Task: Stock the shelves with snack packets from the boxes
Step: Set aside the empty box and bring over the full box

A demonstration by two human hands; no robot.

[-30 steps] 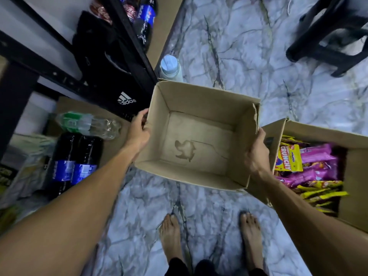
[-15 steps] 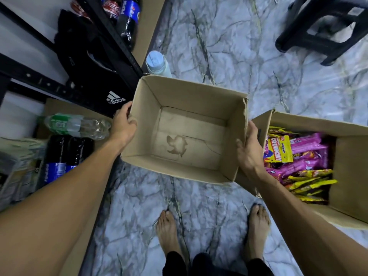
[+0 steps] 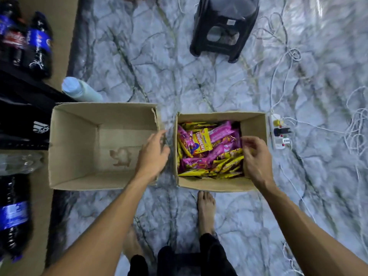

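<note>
An empty cardboard box [image 3: 75, 136] sits on the marble floor at the left. Beside it to the right is a second box [image 3: 253, 124] filled with pink and yellow snack packets [image 3: 201, 140]. My left hand [image 3: 153, 156] hovers over the gap between the two boxes, at the empty box's right wall, with fingers relaxed and holding nothing. My right hand [image 3: 254, 158] is above the right side of the snack box with fingers loosely curled just over the packets; I see nothing held in it.
A black stool [image 3: 225, 26] stands farther ahead. A power strip [image 3: 278, 132] and white cables [image 3: 356, 126] lie right of the snack box. A pale flask [image 3: 79, 90], a black bag [image 3: 25, 116] and cola bottles [image 3: 37, 44] crowd the left by the shelf. My bare foot [image 3: 206, 212] is near the snack box.
Both hands have let go of the empty box, which now rests on the floor. They have moved right, toward the snack box, and my view has turned that way.
</note>
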